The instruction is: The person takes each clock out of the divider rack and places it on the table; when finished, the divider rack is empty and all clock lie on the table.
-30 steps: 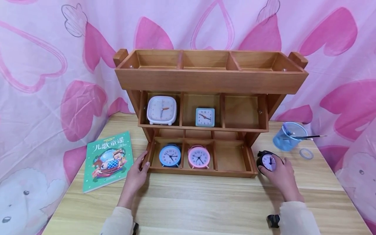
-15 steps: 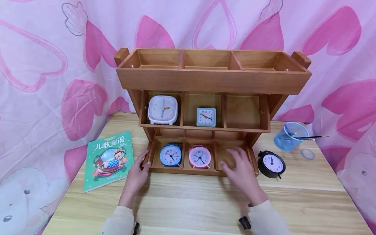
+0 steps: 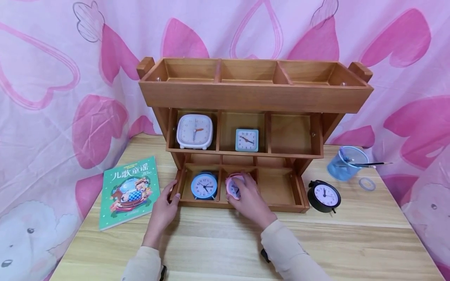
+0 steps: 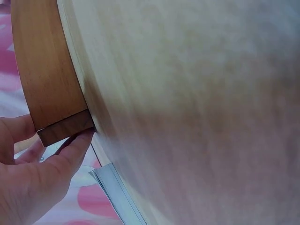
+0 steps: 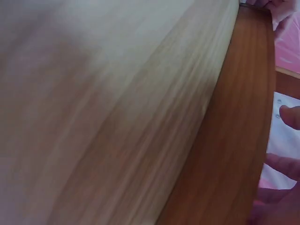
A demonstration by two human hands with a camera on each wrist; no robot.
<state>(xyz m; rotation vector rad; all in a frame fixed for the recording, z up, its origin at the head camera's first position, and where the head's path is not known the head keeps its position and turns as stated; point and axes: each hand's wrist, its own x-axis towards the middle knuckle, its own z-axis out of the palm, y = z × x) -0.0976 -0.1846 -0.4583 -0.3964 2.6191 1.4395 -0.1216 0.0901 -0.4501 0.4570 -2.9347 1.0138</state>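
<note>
A brown wooden shelf [image 3: 253,96] with three divided tiers stands on the table. Its lower left corner is gripped by my left hand [image 3: 164,208]; the left wrist view shows the fingers around the end of the bottom board [image 4: 49,61]. My right hand [image 3: 251,201] holds the round pink alarm clock [image 3: 233,185] in the bottom middle compartment, covering its right part. To its left sits a blue alarm clock [image 3: 204,186]. The middle tier bears a white clock [image 3: 194,132] at left and a small square light-blue clock [image 3: 247,140] in the centre.
A black alarm clock [image 3: 325,196] stands on the table just right of the shelf. Behind it are a blue mesh pen cup [image 3: 344,166] and a ring [image 3: 367,184]. The green book [image 3: 130,193] lies at left. A pink heart-print curtain [image 3: 95,128] hangs behind.
My right hand has let go of the black alarm clock and moved left, past the bottom right compartment, to the pink alarm clock. The left hand has stayed on the shelf corner.
</note>
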